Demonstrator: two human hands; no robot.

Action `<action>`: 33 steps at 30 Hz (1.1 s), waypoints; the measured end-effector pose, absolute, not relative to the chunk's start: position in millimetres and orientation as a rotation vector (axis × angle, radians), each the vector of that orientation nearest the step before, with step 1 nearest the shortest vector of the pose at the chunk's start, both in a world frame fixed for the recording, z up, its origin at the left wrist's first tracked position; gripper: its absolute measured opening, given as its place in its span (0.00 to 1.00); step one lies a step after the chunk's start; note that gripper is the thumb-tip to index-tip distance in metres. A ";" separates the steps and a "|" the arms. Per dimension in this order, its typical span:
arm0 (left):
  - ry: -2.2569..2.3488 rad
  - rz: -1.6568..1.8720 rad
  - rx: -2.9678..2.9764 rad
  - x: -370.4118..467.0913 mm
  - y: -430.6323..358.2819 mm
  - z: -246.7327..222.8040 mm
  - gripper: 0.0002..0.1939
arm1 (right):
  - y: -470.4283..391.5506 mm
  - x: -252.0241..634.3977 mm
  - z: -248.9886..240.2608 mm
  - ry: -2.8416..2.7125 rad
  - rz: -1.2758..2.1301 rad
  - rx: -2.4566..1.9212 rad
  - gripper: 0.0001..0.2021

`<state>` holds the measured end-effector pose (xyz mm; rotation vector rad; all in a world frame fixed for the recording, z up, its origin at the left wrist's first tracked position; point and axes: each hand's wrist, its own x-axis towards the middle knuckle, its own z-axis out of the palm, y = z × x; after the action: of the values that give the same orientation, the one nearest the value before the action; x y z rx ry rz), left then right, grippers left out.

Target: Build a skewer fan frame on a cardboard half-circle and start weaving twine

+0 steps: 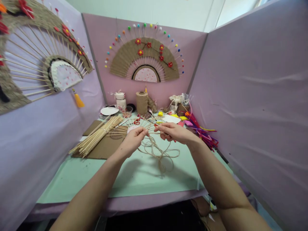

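Note:
My left hand (134, 138) pinches at a small unfinished fan of thin wooden sticks, its fingertips close to where the jute twine begins. The fan's pale half-round centre (132, 128) shows just behind this hand, with sticks spreading outward from it. A loose tangle of jute twine (156, 150) hangs below both hands in front of the table. My right hand (176, 132) is at the right side of the fan, fingers bent and drawn together near the stick ends. What its fingertips grip, if anything, is too small to make out.
A bundle of wooden sticks (98, 136) lies on brown cardboard (93, 150) at left. Behind stand a twine spool (141, 103) and a white jar (120, 101). Coloured pipe cleaners (204, 134) lie right. Finished fans (145, 54) hang on the partitions around the green tabletop (149, 184).

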<state>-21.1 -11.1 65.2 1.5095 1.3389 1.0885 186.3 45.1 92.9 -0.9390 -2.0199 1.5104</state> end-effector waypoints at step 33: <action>1.493 1.003 1.640 -18.5 -16.4 88.0 0.17 | 32.6 182.9 97.0 -2.125 1.364 -0.925 0.17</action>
<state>-18.5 -16.4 88.0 1.6397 1.4934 1.0030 182.9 32.6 97.0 -0.9251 -2.1248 1.3639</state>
